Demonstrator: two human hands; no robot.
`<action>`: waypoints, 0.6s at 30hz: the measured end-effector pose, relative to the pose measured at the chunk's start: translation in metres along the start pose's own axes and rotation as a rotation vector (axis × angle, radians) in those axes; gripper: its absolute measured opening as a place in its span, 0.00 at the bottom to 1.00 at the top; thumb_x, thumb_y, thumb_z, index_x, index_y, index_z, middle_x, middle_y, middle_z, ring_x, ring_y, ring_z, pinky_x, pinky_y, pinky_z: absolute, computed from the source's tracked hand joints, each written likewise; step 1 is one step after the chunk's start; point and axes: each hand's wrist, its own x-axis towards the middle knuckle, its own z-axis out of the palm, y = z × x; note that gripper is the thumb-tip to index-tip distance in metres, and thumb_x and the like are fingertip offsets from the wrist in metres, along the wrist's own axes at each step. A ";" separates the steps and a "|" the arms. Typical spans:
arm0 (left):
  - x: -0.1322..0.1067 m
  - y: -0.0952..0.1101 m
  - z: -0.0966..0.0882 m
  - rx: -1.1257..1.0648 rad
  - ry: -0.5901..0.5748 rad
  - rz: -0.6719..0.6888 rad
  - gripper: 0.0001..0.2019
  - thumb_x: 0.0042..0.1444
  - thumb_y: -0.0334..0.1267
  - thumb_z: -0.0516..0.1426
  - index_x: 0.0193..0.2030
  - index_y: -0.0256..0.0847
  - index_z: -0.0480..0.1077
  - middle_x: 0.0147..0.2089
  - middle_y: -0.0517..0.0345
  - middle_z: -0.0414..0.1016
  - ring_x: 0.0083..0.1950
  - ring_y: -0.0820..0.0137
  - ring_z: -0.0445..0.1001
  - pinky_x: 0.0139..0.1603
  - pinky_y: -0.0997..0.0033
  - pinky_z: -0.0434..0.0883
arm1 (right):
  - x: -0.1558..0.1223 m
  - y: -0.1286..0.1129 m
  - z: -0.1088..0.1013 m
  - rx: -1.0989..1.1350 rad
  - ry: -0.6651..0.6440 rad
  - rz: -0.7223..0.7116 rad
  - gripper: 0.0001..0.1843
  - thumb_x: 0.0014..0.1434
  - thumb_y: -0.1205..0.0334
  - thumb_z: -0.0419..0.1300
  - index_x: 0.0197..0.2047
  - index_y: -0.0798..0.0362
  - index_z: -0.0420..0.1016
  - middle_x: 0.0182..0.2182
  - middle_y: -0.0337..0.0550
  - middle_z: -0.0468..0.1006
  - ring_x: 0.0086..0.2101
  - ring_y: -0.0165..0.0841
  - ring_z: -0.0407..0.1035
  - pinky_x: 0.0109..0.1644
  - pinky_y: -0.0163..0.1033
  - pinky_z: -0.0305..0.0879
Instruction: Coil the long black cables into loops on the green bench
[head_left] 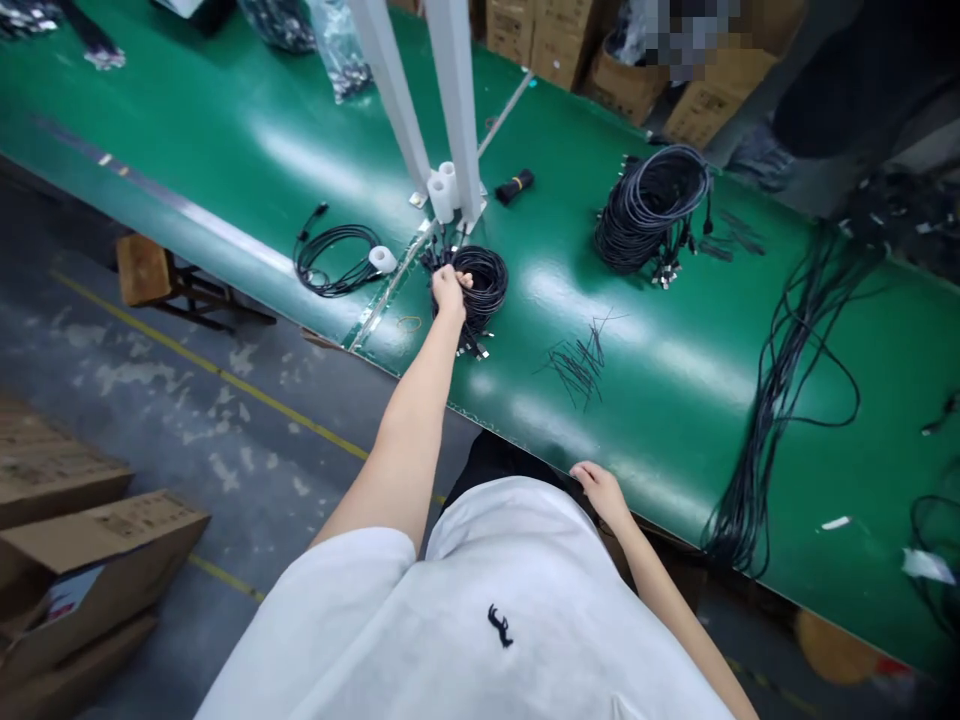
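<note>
Two cable coils (651, 205) on green table (225, 130), cartons (90, 560) beside.

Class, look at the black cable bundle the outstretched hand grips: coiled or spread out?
Coiled: the cable bundle forms a tight ring on the green table, gripped by the left hand.

Premises: factory assembly floor, cable handling line.
Work surface: long green surface (225, 130), glossy, running the width of the view, metal strip along its edge.
Stock on the line: coiled black cables (651, 208), a loose cable run (787, 380), a scatter of black ties (579, 362), a white tape roll (383, 259).
Fixtures: white upright posts (442, 100) bolted to the line.
Packing: brown cartons (97, 560) on the floor; more cartons (555, 40) stacked beyond the line.
Floor: bare worn concrete with a yellow marking line (225, 375).
Seating: wooden stool (146, 270).
</note>
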 end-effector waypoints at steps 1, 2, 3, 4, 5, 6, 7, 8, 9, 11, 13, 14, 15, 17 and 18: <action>0.004 -0.004 -0.006 0.109 0.042 0.064 0.13 0.69 0.32 0.44 0.56 0.32 0.63 0.33 0.58 0.69 0.29 0.78 0.71 0.36 0.78 0.68 | -0.005 0.000 0.007 -0.040 -0.016 -0.014 0.17 0.58 0.50 0.48 0.31 0.48 0.74 0.33 0.45 0.79 0.35 0.40 0.72 0.43 0.44 0.67; 0.006 -0.007 -0.013 0.234 0.060 0.150 0.15 0.68 0.30 0.45 0.60 0.33 0.60 0.40 0.52 0.72 0.37 0.76 0.74 0.42 0.75 0.70 | -0.009 0.001 0.013 -0.088 -0.029 -0.019 0.17 0.59 0.52 0.47 0.31 0.48 0.74 0.35 0.46 0.79 0.38 0.40 0.73 0.46 0.43 0.67; 0.004 -0.009 -0.019 0.375 0.057 0.253 0.18 0.67 0.28 0.47 0.63 0.33 0.57 0.49 0.46 0.72 0.45 0.72 0.75 0.49 0.71 0.69 | -0.015 0.001 0.019 -0.134 -0.041 -0.012 0.17 0.60 0.54 0.47 0.32 0.49 0.75 0.37 0.46 0.79 0.40 0.39 0.73 0.49 0.43 0.66; 0.002 -0.009 -0.024 0.526 0.029 0.363 0.21 0.66 0.28 0.49 0.64 0.34 0.56 0.57 0.41 0.68 0.54 0.68 0.72 0.57 0.66 0.66 | -0.020 0.002 0.024 -0.171 -0.053 0.006 0.17 0.61 0.56 0.47 0.34 0.49 0.75 0.38 0.47 0.79 0.42 0.38 0.73 0.50 0.42 0.65; -0.001 -0.008 -0.028 0.681 -0.026 0.469 0.22 0.64 0.28 0.51 0.65 0.34 0.56 0.63 0.40 0.64 0.62 0.65 0.66 0.63 0.61 0.61 | -0.025 0.002 0.030 -0.195 -0.064 0.035 0.16 0.62 0.58 0.47 0.35 0.50 0.76 0.39 0.47 0.79 0.42 0.38 0.72 0.50 0.41 0.64; -0.004 -0.006 -0.031 0.830 -0.102 0.555 0.22 0.64 0.29 0.52 0.64 0.34 0.58 0.66 0.40 0.61 0.67 0.62 0.60 0.68 0.56 0.54 | -0.031 0.002 0.035 -0.203 -0.073 0.069 0.16 0.62 0.60 0.47 0.35 0.51 0.76 0.39 0.48 0.78 0.41 0.37 0.72 0.50 0.40 0.64; -0.006 -0.005 -0.033 0.972 -0.190 0.615 0.20 0.64 0.31 0.53 0.62 0.33 0.62 0.67 0.41 0.61 0.69 0.61 0.55 0.71 0.52 0.47 | -0.035 0.003 0.041 -0.193 -0.077 0.105 0.15 0.62 0.61 0.48 0.35 0.52 0.76 0.39 0.48 0.78 0.41 0.37 0.72 0.50 0.40 0.64; -0.006 -0.003 -0.035 1.105 -0.275 0.647 0.17 0.65 0.32 0.52 0.59 0.31 0.65 0.66 0.41 0.63 0.70 0.60 0.53 0.72 0.49 0.42 | -0.040 0.003 0.047 -0.168 -0.072 0.145 0.14 0.62 0.62 0.50 0.35 0.52 0.76 0.39 0.48 0.78 0.41 0.36 0.72 0.50 0.39 0.63; -0.004 -0.002 -0.036 1.228 -0.348 0.659 0.15 0.66 0.34 0.51 0.55 0.28 0.67 0.64 0.41 0.66 0.70 0.60 0.53 0.72 0.47 0.37 | -0.043 0.005 0.052 -0.135 -0.058 0.189 0.13 0.62 0.62 0.52 0.34 0.52 0.77 0.39 0.47 0.78 0.41 0.36 0.72 0.50 0.38 0.63; 0.005 -0.002 -0.037 1.448 -0.388 0.660 0.16 0.67 0.34 0.48 0.51 0.20 0.68 0.58 0.39 0.72 0.69 0.61 0.53 0.72 0.44 0.33 | -0.046 0.014 0.059 -0.072 -0.006 0.299 0.10 0.61 0.62 0.55 0.33 0.52 0.77 0.39 0.46 0.78 0.41 0.34 0.72 0.50 0.36 0.62; 0.015 -0.003 -0.038 1.587 -0.345 0.667 0.16 0.67 0.33 0.47 0.51 0.20 0.68 0.59 0.41 0.72 0.70 0.63 0.53 0.71 0.44 0.33 | -0.046 0.035 0.057 -0.010 0.077 0.442 0.08 0.61 0.62 0.57 0.33 0.53 0.76 0.37 0.46 0.79 0.41 0.33 0.72 0.50 0.36 0.63; 0.017 -0.004 -0.038 1.604 -0.315 0.681 0.15 0.66 0.32 0.47 0.51 0.24 0.68 0.61 0.44 0.71 0.70 0.63 0.53 0.71 0.42 0.34 | -0.047 0.050 0.053 0.020 0.126 0.522 0.08 0.62 0.62 0.58 0.33 0.54 0.76 0.35 0.46 0.79 0.40 0.33 0.72 0.49 0.36 0.63; 0.015 -0.004 -0.039 1.578 -0.296 0.727 0.15 0.64 0.33 0.48 0.52 0.28 0.69 0.63 0.47 0.69 0.69 0.63 0.56 0.71 0.42 0.36 | -0.050 0.068 0.046 0.050 0.180 0.604 0.09 0.62 0.62 0.58 0.33 0.56 0.76 0.34 0.46 0.78 0.39 0.33 0.72 0.48 0.37 0.65; -0.002 0.000 -0.043 1.421 -0.237 0.885 0.18 0.61 0.37 0.51 0.57 0.36 0.68 0.64 0.51 0.68 0.67 0.64 0.60 0.72 0.47 0.40 | -0.058 0.107 0.028 0.115 0.299 0.754 0.10 0.64 0.60 0.58 0.39 0.58 0.75 0.35 0.46 0.77 0.37 0.31 0.72 0.46 0.39 0.68; -0.017 0.002 -0.047 1.334 -0.217 0.963 0.18 0.61 0.40 0.51 0.56 0.40 0.68 0.63 0.54 0.69 0.66 0.64 0.63 0.72 0.49 0.43 | -0.063 0.126 0.019 0.147 0.365 0.815 0.12 0.65 0.58 0.57 0.43 0.58 0.74 0.38 0.45 0.77 0.37 0.31 0.72 0.44 0.40 0.70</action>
